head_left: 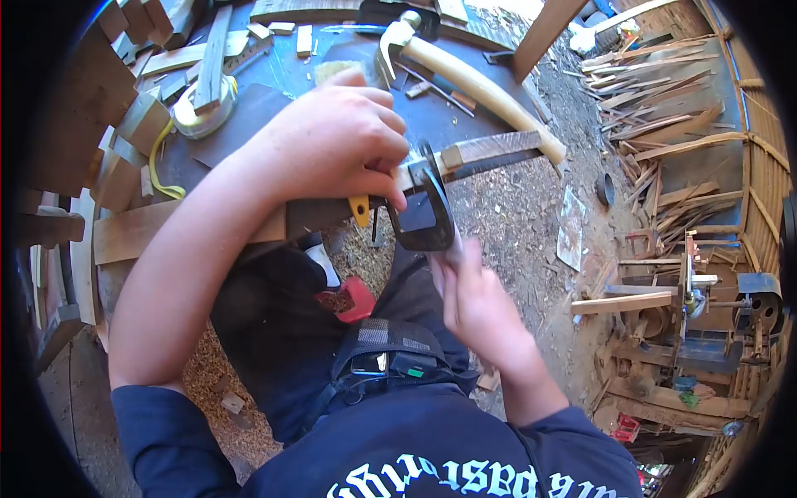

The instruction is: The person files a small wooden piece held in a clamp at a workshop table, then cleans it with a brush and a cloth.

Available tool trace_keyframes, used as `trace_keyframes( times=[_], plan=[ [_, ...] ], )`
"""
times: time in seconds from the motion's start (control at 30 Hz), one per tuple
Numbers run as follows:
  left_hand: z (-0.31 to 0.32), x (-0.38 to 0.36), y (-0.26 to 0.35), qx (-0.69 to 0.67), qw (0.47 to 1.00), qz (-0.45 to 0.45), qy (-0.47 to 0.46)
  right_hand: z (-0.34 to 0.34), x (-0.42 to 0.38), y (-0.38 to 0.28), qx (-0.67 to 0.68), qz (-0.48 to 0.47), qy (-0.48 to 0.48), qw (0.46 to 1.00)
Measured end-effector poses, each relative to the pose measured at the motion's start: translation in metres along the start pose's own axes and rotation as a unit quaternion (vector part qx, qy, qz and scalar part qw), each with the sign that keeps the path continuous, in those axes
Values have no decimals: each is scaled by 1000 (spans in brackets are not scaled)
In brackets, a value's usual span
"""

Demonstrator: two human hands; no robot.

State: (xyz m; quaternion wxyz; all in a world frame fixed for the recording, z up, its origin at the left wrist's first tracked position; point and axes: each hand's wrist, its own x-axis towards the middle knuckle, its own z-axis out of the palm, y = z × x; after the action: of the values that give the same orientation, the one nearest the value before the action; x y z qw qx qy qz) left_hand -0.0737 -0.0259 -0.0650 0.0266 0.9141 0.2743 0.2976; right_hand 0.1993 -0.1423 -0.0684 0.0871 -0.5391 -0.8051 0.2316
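Note:
A black C-shaped clamp [427,207] sits at the near edge of the blue-grey bench [274,58], around a wooden strip [498,148] that juts past the edge. My right hand [481,307], slightly blurred, is closed around the lower, screw end of this clamp. Above the bench edge, my left hand [349,137] has its fingers curled and its thumb pressed down beside the clamp's upper part. What lies inside that grip is hidden. Just under the thumb shows a yellow piece with a hole [359,210]. Behind my left hand lies a claw hammer [465,75] with a pale wooden handle.
Several wood offcuts lie on the bench, with a clear round tape roll [203,108] at left. A plank [141,232] runs along the near edge. Below is a red container [357,299] with shavings. Wood strips [656,108] and a machine [706,315] stand at right.

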Motion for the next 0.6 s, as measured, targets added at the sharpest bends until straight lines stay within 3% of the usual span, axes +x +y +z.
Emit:
trace_keyframes(
  times=[0.1,0.23,0.4,0.53,0.6],
  plan=[
    [-3,1,2,-8,1000,-12,-1,-1,14,4,-31,-43,23,998],
    [-2,2,7,-36,999,-31,-20,-11,35,-6,-34,-9,0,999],
    [-3,2,0,-20,1000,-5,0,-4,-12,3,6,3,-27,1000],
    [-2,4,2,-39,999,-18,-8,-8,40,-3,-35,-30,5,999],
    [1,3,5,-40,999,-28,-6,-1,29,-1,-4,-5,13,1000]
  ],
)
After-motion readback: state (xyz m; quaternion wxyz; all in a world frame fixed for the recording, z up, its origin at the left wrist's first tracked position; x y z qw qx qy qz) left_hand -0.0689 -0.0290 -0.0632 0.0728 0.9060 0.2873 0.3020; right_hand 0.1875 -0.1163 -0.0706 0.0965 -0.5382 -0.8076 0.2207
